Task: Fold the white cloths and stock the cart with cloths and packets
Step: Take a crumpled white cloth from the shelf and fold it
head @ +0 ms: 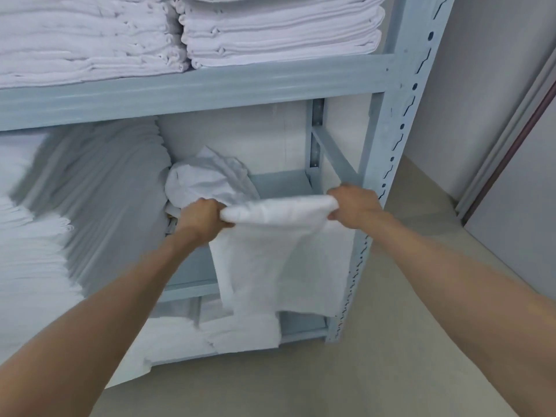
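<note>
A white cloth (279, 254) is held up at the centre of the frame, stretched between the two hands. Its top edge is bunched into a thick roll that runs from the left hand (202, 216) to the right hand (353, 206), and the rest of it hangs straight down below them in a loose, partly doubled panel. The left hand is closed in a fist around the left end of the top edge; the right hand is curled round the right end, with the fabric pinched under its fingers. Both forearms are reached out from the lower corners of the frame, and the hands are kept well apart at about the same height.

The cloth is held in front of a grey-blue metal shelf unit (391, 139), at the level of its middle shelf and near its right upright. Just behind the left hand, a crumpled white cloth (207, 179) is seen lying on that shelf. Stacks of folded white linen (279, 34) are stored on the upper shelf at the top of the frame, and a tall blurred stack (99, 188) fills the left of the middle shelf. More folded white cloths (243, 332) lie on the lowest shelf, directly below the hanging cloth. A beige floor (376, 371) is seen at the lower right.
</note>
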`<state>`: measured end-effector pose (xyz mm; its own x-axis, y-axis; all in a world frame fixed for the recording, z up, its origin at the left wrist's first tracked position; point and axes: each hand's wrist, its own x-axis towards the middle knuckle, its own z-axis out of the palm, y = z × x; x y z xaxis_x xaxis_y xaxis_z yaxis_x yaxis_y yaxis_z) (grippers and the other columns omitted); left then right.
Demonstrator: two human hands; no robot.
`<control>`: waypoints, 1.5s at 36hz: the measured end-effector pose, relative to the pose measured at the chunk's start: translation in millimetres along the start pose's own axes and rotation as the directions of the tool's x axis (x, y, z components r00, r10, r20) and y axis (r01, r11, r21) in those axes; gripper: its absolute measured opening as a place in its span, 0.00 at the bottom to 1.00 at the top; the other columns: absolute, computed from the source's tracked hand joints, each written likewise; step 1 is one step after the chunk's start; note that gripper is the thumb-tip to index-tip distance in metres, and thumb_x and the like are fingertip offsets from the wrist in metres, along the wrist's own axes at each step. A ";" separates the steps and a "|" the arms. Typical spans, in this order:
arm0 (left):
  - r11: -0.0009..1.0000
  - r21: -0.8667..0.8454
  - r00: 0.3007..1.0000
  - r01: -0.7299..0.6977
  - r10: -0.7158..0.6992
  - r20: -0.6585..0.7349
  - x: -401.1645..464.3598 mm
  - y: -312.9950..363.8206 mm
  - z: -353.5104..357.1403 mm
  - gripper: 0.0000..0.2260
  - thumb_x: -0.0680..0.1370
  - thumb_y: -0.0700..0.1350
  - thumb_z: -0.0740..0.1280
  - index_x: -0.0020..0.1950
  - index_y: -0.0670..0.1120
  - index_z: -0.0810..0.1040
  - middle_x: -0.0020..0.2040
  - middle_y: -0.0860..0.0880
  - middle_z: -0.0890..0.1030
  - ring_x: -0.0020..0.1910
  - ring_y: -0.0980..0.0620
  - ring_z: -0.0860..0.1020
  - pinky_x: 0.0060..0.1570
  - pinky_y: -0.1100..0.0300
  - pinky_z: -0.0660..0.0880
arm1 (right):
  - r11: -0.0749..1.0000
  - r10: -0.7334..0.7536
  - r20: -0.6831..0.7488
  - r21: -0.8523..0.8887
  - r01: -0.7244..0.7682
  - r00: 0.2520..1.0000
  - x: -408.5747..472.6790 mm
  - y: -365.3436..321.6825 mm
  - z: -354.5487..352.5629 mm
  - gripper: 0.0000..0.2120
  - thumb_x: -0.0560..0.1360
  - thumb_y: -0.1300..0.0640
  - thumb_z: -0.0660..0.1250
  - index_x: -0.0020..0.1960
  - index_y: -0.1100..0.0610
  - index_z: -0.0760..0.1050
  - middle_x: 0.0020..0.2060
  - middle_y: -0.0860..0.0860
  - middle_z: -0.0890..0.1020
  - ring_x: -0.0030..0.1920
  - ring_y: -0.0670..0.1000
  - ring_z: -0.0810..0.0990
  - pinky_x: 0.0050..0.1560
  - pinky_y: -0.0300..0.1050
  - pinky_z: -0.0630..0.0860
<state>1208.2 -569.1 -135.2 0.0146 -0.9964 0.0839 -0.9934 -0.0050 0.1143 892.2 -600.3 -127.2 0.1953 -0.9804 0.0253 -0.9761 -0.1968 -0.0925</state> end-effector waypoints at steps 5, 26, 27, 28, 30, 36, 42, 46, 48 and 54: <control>0.998 -0.067 0.927 -0.016 -0.011 -0.375 56.4 4.6 -18.1 0.11 0.78 0.41 0.66 0.57 0.47 0.84 0.48 0.42 0.84 0.46 0.39 0.81 0.39 0.54 0.70 | 1.000 0.016 -0.409 -0.009 -0.022 0.912 54.8 -2.0 -27.6 0.17 0.76 0.66 0.67 0.63 0.56 0.75 0.57 0.58 0.72 0.59 0.59 0.71 0.36 0.47 0.66; 0.991 -0.003 0.964 -0.136 0.133 0.232 63.7 -33.8 323.6 0.30 0.82 0.35 0.56 0.82 0.50 0.52 0.82 0.54 0.52 0.80 0.52 0.55 0.75 0.62 0.60 | 0.986 0.158 -0.059 -0.044 -0.160 0.986 62.9 34.1 303.4 0.27 0.70 0.70 0.68 0.66 0.57 0.70 0.58 0.54 0.72 0.58 0.55 0.72 0.49 0.44 0.80; 0.990 -0.015 0.966 -0.142 0.142 0.217 65.0 -33.0 321.4 0.30 0.81 0.32 0.57 0.81 0.49 0.55 0.81 0.53 0.55 0.79 0.50 0.59 0.74 0.59 0.63 | 0.985 0.164 -0.046 -0.052 -0.166 0.985 65.6 33.3 300.4 0.26 0.72 0.69 0.66 0.68 0.56 0.67 0.60 0.54 0.70 0.60 0.55 0.71 0.53 0.44 0.78; 0.987 -0.035 0.967 -0.154 0.158 0.199 65.8 -32.5 319.4 0.30 0.79 0.30 0.59 0.80 0.46 0.60 0.80 0.51 0.61 0.77 0.46 0.64 0.72 0.55 0.68 | 0.982 0.176 -0.035 -0.061 -0.178 0.984 67.5 31.6 297.5 0.25 0.73 0.68 0.65 0.68 0.56 0.66 0.61 0.54 0.69 0.61 0.54 0.70 0.55 0.44 0.77; 0.981 -0.073 0.972 -0.180 0.189 0.143 67.8 -33.8 319.2 0.29 0.75 0.26 0.64 0.75 0.43 0.70 0.75 0.47 0.70 0.70 0.41 0.73 0.64 0.50 0.76 | 0.976 0.205 -0.011 -0.072 -0.205 0.979 70.4 28.0 293.4 0.24 0.73 0.68 0.64 0.67 0.57 0.65 0.61 0.54 0.68 0.61 0.55 0.69 0.55 0.43 0.77; 0.878 -0.465 0.991 0.113 -0.068 0.112 71.0 -30.8 318.0 0.21 0.75 0.31 0.66 0.67 0.43 0.80 0.69 0.48 0.77 0.66 0.49 0.73 0.67 0.65 0.68 | 0.964 0.254 0.140 0.046 -0.262 0.957 77.8 24.5 292.7 0.24 0.72 0.63 0.65 0.65 0.58 0.62 0.62 0.57 0.64 0.61 0.58 0.67 0.60 0.47 0.74; 0.540 -0.709 0.870 0.453 -0.442 0.219 105.0 -15.3 310.4 0.18 0.75 0.40 0.74 0.64 0.38 0.79 0.62 0.39 0.75 0.58 0.41 0.77 0.63 0.48 0.73 | 0.731 0.454 0.175 0.488 -0.477 0.874 116.5 25.8 274.5 0.27 0.76 0.58 0.63 0.73 0.59 0.61 0.67 0.58 0.63 0.66 0.60 0.67 0.66 0.54 0.69; 0.635 -0.565 0.845 0.526 -0.464 0.266 123.6 -6.2 312.5 0.29 0.75 0.47 0.75 0.71 0.37 0.72 0.68 0.37 0.71 0.66 0.37 0.70 0.69 0.47 0.66 | 0.604 0.548 0.307 0.498 -0.622 0.778 136.0 27.4 276.4 0.35 0.80 0.51 0.62 0.78 0.64 0.50 0.70 0.63 0.65 0.70 0.63 0.65 0.69 0.57 0.68; 0.765 -0.455 0.888 0.456 -0.421 0.182 125.1 4.2 312.6 0.28 0.75 0.48 0.74 0.72 0.41 0.72 0.69 0.40 0.68 0.69 0.39 0.65 0.68 0.47 0.63 | 0.594 0.587 0.320 0.454 -0.664 0.744 140.0 25.5 279.3 0.32 0.80 0.50 0.62 0.76 0.65 0.55 0.69 0.62 0.68 0.70 0.63 0.66 0.69 0.58 0.67; 0.908 -0.375 0.981 -0.187 0.195 -0.015 118.9 41.1 319.9 0.23 0.76 0.56 0.71 0.70 0.51 0.76 0.73 0.51 0.69 0.73 0.47 0.64 0.70 0.46 0.58 | 0.582 0.625 0.270 0.464 -0.668 0.732 144.1 20.5 287.0 0.23 0.82 0.52 0.58 0.72 0.63 0.64 0.66 0.59 0.74 0.66 0.60 0.73 0.67 0.56 0.69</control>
<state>1132.8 -715.0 -437.2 -0.1781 -0.9767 0.1195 -0.8622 0.2135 0.4595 927.8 -747.5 -411.1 -0.4416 -0.8427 -0.3079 -0.6539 0.5373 -0.5327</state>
